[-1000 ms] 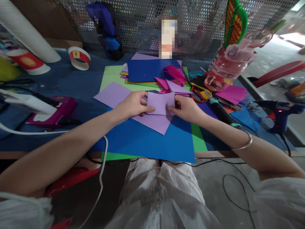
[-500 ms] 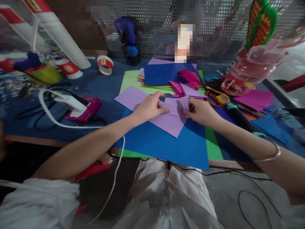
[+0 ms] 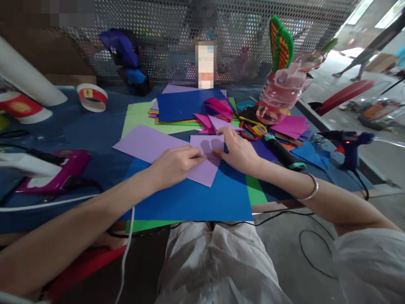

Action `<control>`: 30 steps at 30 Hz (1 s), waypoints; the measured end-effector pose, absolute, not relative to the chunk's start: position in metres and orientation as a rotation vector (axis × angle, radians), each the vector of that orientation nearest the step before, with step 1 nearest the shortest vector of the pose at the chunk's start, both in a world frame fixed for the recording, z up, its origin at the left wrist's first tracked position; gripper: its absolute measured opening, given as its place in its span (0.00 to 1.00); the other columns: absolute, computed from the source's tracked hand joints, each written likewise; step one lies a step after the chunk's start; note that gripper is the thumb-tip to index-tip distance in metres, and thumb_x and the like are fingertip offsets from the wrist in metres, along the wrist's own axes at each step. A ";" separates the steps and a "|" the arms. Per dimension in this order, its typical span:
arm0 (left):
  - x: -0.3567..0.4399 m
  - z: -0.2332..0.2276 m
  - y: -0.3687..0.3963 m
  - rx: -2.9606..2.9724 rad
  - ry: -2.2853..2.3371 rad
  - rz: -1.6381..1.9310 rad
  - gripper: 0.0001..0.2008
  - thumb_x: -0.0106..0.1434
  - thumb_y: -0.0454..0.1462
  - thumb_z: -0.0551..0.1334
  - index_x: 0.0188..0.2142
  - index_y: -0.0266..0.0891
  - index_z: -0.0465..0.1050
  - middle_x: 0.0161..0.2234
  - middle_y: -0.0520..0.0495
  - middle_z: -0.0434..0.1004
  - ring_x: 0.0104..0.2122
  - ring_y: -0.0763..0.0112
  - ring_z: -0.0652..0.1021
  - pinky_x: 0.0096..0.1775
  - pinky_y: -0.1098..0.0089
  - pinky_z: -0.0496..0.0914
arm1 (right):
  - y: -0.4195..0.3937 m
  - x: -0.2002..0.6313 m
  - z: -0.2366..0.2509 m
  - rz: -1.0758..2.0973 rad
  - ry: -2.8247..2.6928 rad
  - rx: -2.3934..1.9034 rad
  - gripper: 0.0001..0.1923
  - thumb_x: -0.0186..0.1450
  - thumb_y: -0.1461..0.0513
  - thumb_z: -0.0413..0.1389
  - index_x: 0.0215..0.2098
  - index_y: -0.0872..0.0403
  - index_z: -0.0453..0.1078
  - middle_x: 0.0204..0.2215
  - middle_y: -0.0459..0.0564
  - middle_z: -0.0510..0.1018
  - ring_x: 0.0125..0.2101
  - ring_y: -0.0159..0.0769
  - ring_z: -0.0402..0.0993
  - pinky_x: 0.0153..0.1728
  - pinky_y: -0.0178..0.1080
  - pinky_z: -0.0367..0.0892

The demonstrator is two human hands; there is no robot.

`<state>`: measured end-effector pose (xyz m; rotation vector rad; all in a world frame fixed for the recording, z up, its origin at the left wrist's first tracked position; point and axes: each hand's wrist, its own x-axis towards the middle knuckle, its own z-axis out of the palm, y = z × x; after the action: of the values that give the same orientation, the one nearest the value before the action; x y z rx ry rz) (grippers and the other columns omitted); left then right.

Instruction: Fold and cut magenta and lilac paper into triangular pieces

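Note:
A small piece of folded purple paper (image 3: 205, 141) lies over a larger purple sheet (image 3: 148, 141), and both rest on a blue sheet (image 3: 196, 202). My left hand (image 3: 177, 164) has its fingers drawn together, the tips pressing the folded piece at its lower left. At that piece's right edge, my right hand (image 3: 242, 152) grips the paper between thumb and fingers. Just beyond my right fingertips lie a pointed purple paper fold (image 3: 221, 123) and crumpled magenta paper (image 3: 220, 107). Part of the larger sheet is hidden under my left hand.
Behind stands a stack of coloured paper (image 3: 180, 103). Red-handled scissors (image 3: 248, 131), a black-and-teal tool handle (image 3: 284, 154), a pink bottle (image 3: 278, 99) and a blue glue gun (image 3: 349, 147) are to the right. A magenta power strip (image 3: 74, 169) and a paper cup ring (image 3: 92, 98) lie left.
The view has swung to the right, bringing the glue gun into sight. The folded flap, raised at its right side before, now lies flatter. My left fingers have moved down onto its lower edge.

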<state>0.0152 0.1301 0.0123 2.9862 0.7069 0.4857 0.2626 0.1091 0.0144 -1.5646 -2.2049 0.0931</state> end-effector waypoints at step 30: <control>0.026 0.031 0.098 3.304 1.032 -0.073 0.21 0.65 0.23 0.53 0.50 0.30 0.80 0.46 0.36 0.82 0.40 0.57 0.83 0.36 0.62 0.74 | 0.113 0.266 0.010 0.358 -2.229 -1.549 0.11 0.64 0.61 0.60 0.45 0.53 0.74 0.41 0.53 0.80 0.42 0.45 0.74 0.42 0.44 0.62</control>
<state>0.0260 0.0979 0.0306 3.3036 1.0322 -0.0728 0.2656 0.1132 0.0100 -1.5493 -2.2289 0.3576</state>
